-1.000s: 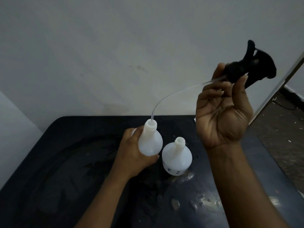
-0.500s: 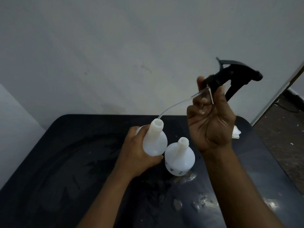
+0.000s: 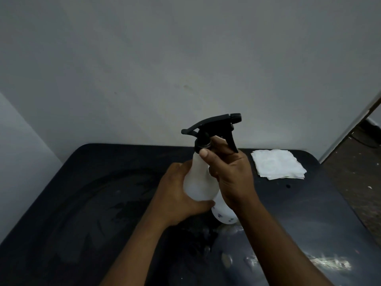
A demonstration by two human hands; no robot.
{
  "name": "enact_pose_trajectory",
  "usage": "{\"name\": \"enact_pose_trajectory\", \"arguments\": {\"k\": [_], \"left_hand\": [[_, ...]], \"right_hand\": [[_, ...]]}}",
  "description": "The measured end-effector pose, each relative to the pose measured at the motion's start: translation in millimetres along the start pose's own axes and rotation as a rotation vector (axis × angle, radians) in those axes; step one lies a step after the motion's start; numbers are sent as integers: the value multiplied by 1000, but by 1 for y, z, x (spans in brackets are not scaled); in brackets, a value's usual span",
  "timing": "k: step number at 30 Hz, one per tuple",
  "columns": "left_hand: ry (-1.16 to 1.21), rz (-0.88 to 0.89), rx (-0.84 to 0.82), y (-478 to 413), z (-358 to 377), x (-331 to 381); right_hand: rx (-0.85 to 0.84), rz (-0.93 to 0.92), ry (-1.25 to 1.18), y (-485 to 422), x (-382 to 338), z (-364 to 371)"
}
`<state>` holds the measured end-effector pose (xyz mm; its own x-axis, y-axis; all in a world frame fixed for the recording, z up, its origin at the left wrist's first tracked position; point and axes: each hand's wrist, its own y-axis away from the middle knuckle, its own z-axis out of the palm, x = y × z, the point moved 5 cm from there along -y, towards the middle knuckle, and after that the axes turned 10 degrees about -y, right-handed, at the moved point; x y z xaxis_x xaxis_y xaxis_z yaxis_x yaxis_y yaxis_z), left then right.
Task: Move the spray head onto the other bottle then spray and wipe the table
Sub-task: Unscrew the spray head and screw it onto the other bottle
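A black spray head (image 3: 214,130) sits on the neck of a white bottle (image 3: 199,180), its nozzle pointing right. My left hand (image 3: 177,195) wraps around that bottle's body from the left. My right hand (image 3: 228,172) grips the spray head's collar, thumb on the black ring. A second white bottle (image 3: 223,213) stands on the black table (image 3: 86,203) just behind my right wrist; only its lower part shows and its neck is hidden. A stack of white paper tissues (image 3: 277,166) lies at the table's far right.
A grey wall rises right behind the table. Wet smears and droplets (image 3: 327,263) shine on the table's near right. The table's right edge drops to a speckled floor (image 3: 362,174) beside a doorway.
My right hand has come down and left, feeding the tube into the bottle held by my left hand. The spray head now rests on that bottle's neck. The tissues have come into sight.
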<state>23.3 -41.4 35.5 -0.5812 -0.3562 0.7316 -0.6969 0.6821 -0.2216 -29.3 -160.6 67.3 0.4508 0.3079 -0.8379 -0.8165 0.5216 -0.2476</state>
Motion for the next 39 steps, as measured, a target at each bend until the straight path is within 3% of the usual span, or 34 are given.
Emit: {"name": "enact_pose_trajectory", "arguments": {"k": [8,15,22,29,39], "left_hand": [[14,-30,35,3,-4,-4],[76,-38,104,2,-4,3],[76,-107,124,1,1,-2],[56,-117,205,2,3,9],[-20,-153,291,5,-1,2]], "right_hand": [[24,74,91,1,0,6],[150,48,68,3,-3,11],[110,103,39,2,-4,16],[233,-128,131,13,-3,23],[74,-78,79,11,1,24]]}}
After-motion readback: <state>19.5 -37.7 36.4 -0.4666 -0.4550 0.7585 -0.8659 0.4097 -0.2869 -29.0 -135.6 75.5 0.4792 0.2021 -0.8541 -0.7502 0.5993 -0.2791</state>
